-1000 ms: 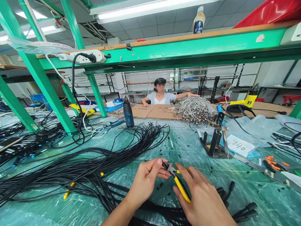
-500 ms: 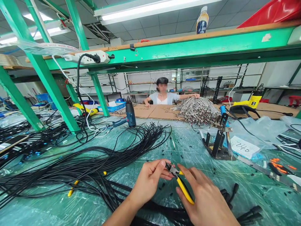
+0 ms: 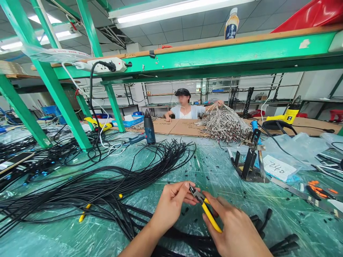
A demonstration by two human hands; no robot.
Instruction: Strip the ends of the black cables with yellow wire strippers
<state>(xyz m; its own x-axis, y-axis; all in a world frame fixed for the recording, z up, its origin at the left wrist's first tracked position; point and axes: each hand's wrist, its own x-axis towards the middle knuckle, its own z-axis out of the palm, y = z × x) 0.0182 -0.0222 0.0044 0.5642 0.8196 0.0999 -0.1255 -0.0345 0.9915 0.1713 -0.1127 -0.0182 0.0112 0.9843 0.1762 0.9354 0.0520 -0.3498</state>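
Note:
My right hand is wrapped round the yellow-and-black handles of a pair of diagonal cutting pliers. Their metal jaws point up and left, right at the fingertips of my left hand. Thumb and fingers of that hand are pinched together at the jaw tips; what they hold is too small and hidden to make out. Black cables lie in a long bundle to the left, and more run beneath my wrists. Black moulded cable ends stick out at the lower right.
A heat gun stands behind the cables. To the right are a black metal stand, a steel ruler and orange-handled pliers. Across the bench a person touches a heap of grey wires. Green shelving spans overhead.
The pliers have turned slightly, their jaws looking narrower, and my right fingers have shifted on the handles. My left hand stays nearly still. The person opposite has raised a hand at the grey wires.

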